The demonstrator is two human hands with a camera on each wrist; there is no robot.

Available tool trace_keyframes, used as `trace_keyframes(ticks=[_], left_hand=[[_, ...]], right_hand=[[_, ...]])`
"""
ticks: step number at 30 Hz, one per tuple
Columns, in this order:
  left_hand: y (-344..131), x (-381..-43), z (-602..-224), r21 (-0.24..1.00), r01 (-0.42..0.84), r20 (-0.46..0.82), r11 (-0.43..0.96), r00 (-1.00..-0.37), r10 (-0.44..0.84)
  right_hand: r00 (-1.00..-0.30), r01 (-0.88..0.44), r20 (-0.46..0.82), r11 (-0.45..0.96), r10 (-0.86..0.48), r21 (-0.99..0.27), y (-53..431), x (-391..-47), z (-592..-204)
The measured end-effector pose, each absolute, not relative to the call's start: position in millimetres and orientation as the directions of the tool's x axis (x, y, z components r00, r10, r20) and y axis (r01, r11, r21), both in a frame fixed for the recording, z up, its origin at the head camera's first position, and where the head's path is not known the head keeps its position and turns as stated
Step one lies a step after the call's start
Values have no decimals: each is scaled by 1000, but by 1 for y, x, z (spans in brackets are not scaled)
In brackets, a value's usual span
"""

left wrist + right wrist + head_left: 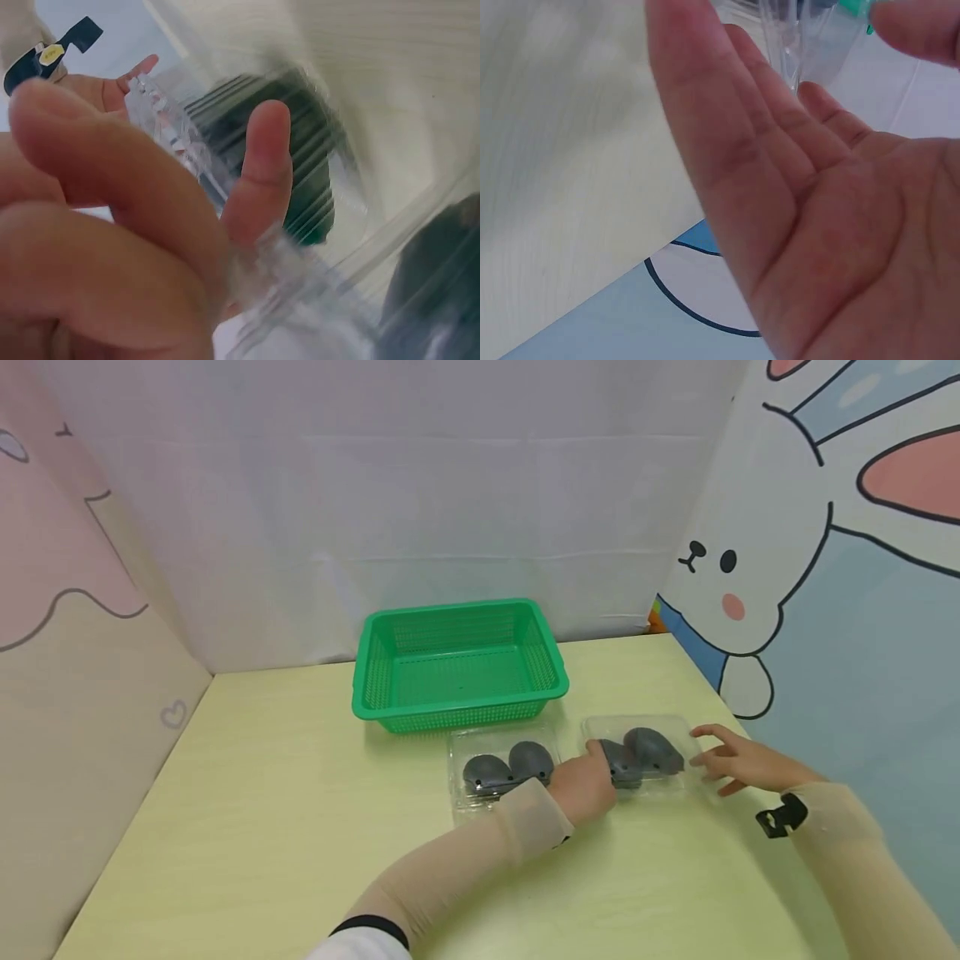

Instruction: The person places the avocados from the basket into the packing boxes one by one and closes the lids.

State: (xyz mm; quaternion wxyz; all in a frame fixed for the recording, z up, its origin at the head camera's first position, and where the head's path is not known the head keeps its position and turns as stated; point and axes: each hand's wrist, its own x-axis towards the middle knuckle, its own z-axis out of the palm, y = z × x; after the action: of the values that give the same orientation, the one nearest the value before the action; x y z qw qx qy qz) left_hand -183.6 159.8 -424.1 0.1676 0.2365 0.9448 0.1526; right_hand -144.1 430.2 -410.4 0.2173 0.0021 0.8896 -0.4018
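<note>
Two clear plastic boxes lie side by side on the table, each with dark grey rounded items inside. My left hand (583, 787) is at the near left side of the right-hand clear plastic box (663, 789), gripping its edge. In the left wrist view one finger (262, 169) lies against ridged plastic with a dark grey item (311, 199) behind it; the other fingers are curled. At that box's right edge my right hand (750, 762) has its fingers spread, fingertips close by the plastic. The left-hand clear plastic box (461, 760) is partly hidden by my left forearm.
Behind the boxes stands a green plastic basket (461, 708). The pale yellow table (277, 810) meets a white cloth backdrop at the rear. Printed walls rise on both sides, the right one with a rabbit (750, 585) close to my right arm.
</note>
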Motion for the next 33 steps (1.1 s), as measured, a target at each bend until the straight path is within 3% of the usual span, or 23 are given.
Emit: trace_keyframes(ticks=[9,21,33], left_hand=[[161,-194,-426,536,260,-305,803,-828,471],[167,-199,-420,395,351,-272,849,-838,473],[167,-199,-422,402,334,-289,852,-837,465]], right_hand=[[-918,175,-361,650,-164,-740,427,-159,-415],[-914,189,-362,600,-181,-777,432,-161,-418],[-883,207,-404,575,-239,-792,434,-158,-417]])
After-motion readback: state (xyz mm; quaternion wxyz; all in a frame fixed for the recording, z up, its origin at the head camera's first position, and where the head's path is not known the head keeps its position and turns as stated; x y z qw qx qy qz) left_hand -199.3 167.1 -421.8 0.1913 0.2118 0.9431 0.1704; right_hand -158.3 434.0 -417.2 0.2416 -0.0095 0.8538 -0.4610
